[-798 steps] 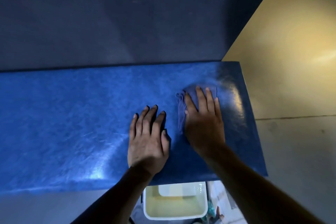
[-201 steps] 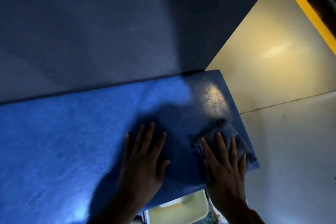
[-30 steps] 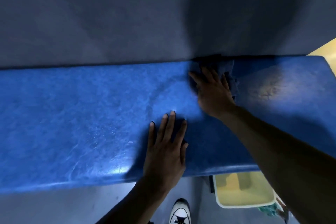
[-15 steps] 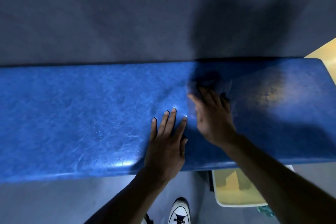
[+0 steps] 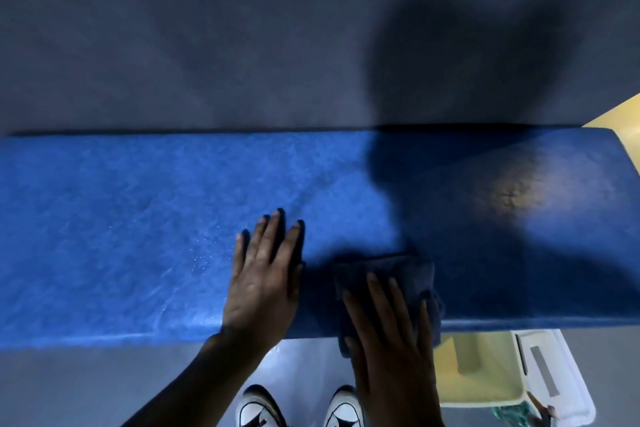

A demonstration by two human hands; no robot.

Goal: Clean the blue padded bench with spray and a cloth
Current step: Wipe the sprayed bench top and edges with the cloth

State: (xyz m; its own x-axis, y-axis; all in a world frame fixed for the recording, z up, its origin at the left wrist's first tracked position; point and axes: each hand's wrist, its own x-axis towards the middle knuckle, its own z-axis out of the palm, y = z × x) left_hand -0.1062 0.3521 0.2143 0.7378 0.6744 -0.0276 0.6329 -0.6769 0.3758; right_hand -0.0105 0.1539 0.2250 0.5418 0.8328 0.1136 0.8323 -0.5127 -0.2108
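The blue padded bench (image 5: 138, 218) runs across the view, shiny and flecked with small droplets left of centre. My left hand (image 5: 265, 281) lies flat on it, fingers spread, holding nothing. A dark blue cloth (image 5: 391, 269) sits at the bench's near edge, pressed down by my right hand (image 5: 388, 333), whose fingers lie flat on top of it. Part of the cloth hangs over the front edge. No spray bottle is visible.
A dark grey padded wall (image 5: 242, 45) rises behind the bench. Below the bench at the right stands a white bin (image 5: 485, 374) with a yellowish inside. My two white-toed shoes (image 5: 298, 407) stand on the grey floor. A yellow floor (image 5: 623, 114) shows at far right.
My right hand has dragged the cloth from the back of the bench toward me to the near edge. My left hand stays flat in about the same spot.
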